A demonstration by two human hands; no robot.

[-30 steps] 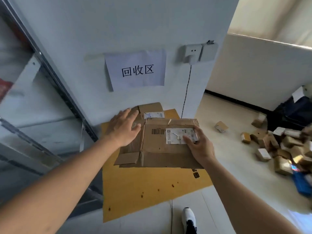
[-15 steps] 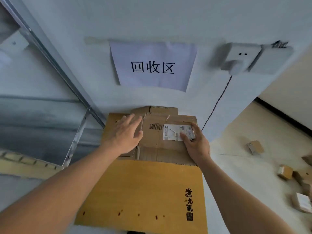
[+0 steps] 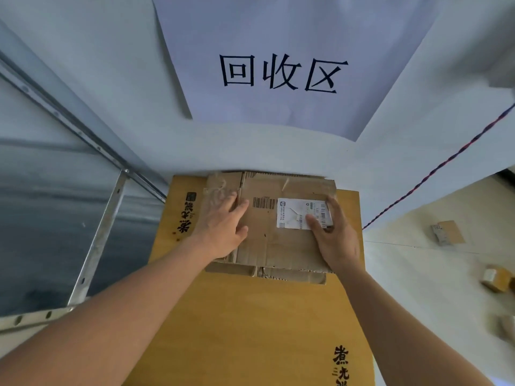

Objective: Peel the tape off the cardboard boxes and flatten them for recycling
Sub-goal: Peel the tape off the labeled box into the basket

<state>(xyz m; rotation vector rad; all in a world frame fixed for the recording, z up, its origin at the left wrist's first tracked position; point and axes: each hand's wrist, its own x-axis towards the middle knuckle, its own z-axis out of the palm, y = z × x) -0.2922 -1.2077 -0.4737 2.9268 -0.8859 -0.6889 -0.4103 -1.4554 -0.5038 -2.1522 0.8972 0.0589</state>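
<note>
A flattened brown cardboard box (image 3: 281,246) with a barcode and a white shipping label (image 3: 295,213) lies on top of other flattened cardboard, on a large yellow cardboard sheet (image 3: 250,324) against the wall. My left hand (image 3: 223,227) presses flat on the box's left part, fingers straight. My right hand (image 3: 334,238) presses on its right side, thumb on the label and fingers along the right edge.
A white paper sign (image 3: 281,71) with black characters hangs on the wall just above the stack. A metal shelf frame (image 3: 94,240) stands at the left. A twisted cord (image 3: 434,171) runs down the wall. Small cardboard boxes (image 3: 448,232) lie on the floor at right.
The view has come much closer to the wall and the stack. Both hands have stayed on the flattened box, and it now lies flat against the wall on the yellow sheet.
</note>
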